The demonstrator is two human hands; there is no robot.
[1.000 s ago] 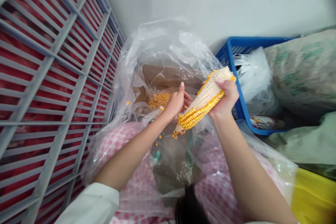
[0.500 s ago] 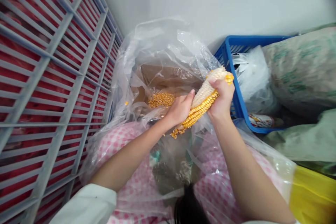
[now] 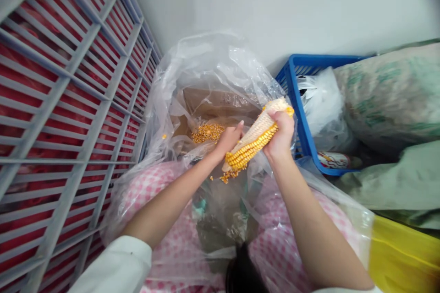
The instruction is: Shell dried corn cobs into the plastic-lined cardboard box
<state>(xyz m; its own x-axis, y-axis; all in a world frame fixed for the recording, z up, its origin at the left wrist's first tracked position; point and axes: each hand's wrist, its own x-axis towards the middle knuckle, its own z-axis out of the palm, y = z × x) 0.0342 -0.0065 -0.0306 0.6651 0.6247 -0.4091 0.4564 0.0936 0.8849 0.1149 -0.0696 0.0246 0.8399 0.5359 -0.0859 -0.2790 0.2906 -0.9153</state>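
Observation:
An ear of corn (image 3: 256, 139) is held at a slant over an open clear plastic bag (image 3: 165, 96). Much of its upper side is bare white cob, while rows of yellow kernels remain along the lower side. My right hand (image 3: 280, 137) is wrapped around the upper end. At the lower end, my left hand (image 3: 229, 141) lies against the ear with its thumb raised; its other fingers are mostly hidden. Loose kernels (image 3: 208, 133) form a pile inside the bag. A few more kernels (image 3: 228, 176) are just below the ear's lower tip.
Grey slatted crates (image 3: 68, 78) with red contents rise along the left. At right, a blue basket (image 3: 304, 116) holds white plastic bags and a can (image 3: 333, 160), beside a large stuffed sack (image 3: 392, 87). A yellow item (image 3: 402, 252) lies lower right. A pale wall stands behind.
Both hands and the ear have shifted slightly left and down in view. My left thumb has come off the cob's face. The basket also appears farther left, so the view has moved somewhat.

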